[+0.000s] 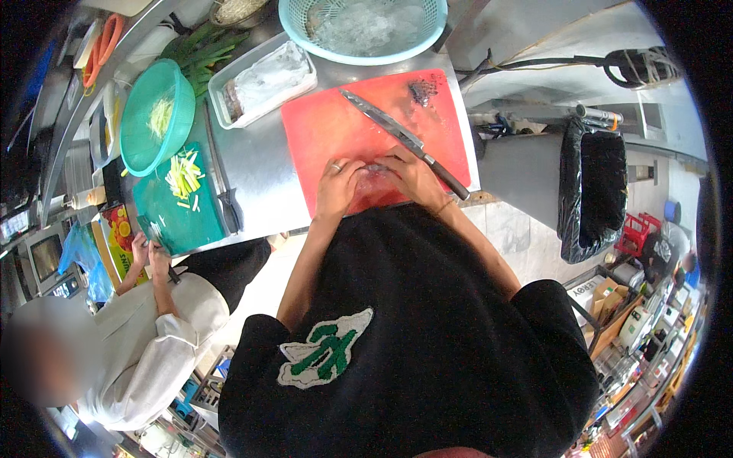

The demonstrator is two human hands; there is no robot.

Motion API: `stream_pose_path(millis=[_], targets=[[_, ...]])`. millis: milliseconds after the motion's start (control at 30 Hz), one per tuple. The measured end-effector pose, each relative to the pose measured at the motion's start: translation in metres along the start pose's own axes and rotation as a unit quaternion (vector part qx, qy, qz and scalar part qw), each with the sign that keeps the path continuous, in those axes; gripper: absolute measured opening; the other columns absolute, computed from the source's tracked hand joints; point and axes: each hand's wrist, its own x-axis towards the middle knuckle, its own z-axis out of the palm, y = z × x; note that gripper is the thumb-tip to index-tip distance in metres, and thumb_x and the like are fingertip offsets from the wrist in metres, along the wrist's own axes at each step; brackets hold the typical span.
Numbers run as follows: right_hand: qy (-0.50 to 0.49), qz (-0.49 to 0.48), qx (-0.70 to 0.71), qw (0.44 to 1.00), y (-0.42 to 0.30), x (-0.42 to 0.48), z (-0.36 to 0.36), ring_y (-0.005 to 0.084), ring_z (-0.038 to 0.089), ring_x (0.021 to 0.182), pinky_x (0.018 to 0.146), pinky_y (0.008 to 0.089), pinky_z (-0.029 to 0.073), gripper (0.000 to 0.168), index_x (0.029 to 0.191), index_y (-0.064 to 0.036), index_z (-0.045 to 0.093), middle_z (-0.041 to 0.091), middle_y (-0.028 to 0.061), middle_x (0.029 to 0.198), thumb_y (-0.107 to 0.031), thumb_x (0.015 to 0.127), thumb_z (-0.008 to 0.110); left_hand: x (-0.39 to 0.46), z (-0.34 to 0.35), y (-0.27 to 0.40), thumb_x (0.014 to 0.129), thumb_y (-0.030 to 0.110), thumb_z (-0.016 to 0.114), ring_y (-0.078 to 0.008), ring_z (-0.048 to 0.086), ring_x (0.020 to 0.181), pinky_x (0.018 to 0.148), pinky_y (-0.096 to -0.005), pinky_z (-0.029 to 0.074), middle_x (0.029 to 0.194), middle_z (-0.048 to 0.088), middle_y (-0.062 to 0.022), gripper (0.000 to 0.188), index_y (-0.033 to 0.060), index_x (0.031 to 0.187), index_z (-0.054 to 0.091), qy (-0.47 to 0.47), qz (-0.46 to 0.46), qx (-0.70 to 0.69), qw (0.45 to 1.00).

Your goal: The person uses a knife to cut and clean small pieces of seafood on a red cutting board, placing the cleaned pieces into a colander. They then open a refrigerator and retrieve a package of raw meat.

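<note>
A red cutting board (326,123) lies on the steel worktop in front of me. Near its front edge, a small, translucent, wet-looking piece (375,170) is pinched between both my hands; its kind is hard to make out. My left hand (338,186), with a ring on one finger, grips the left end. My right hand (411,176) has the other end, its fingers curled and partly covering the piece. A kitchen knife (389,123) with a dark handle lies diagonally across the board, its handle beside my right wrist. Dark scraps (422,91) stick to the far right corner.
Behind the board stand a blue colander of ice (358,57) and a plastic tub (257,117) with a white-covered block. Leftward, a co-worker's hands (150,252) hold a knife at a green board (200,229), near a green colander (131,143). A black-lined bin (564,229) stands right.
</note>
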Motion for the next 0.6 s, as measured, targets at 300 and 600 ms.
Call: stream_pose_path(millis=[300, 600], targets=[[0.006, -0.033, -0.075, 0.997, 0.000, 0.005, 0.004, 0.0319, 0.065, 0.105, 0.091, 0.0417, 0.055, 0.031, 0.112, -0.004, 0.073, 0.066, 0.0110, 0.112, -0.008, 0.082, 0.071, 0.002, -0.001, 0.002, 0.085, 0.013, 0.072, -0.0328, 0.062, 0.109, 0.096, -0.0443, 0.051, 0.114, 0.067, -0.0096, 0.023, 0.0047, 0.106, 0.073, -0.025, 0.076, 0.080, 0.994], [-0.015, -0.024, -0.070, 0.997, 0.012, 0.005, 0.008, 0.0314, 0.065, 0.102, 0.089, 0.0411, 0.055, 0.024, 0.106, -0.003, 0.074, 0.065, 0.0111, 0.107, -0.009, 0.083, 0.071, 0.005, 0.007, -0.004, 0.086, 0.008, 0.069, -0.0327, 0.063, 0.102, 0.092, -0.0429, 0.053, 0.106, 0.068, -0.0102, 0.015, 0.0022, 0.099, 0.072, -0.026, 0.091, 0.066, 0.993]])
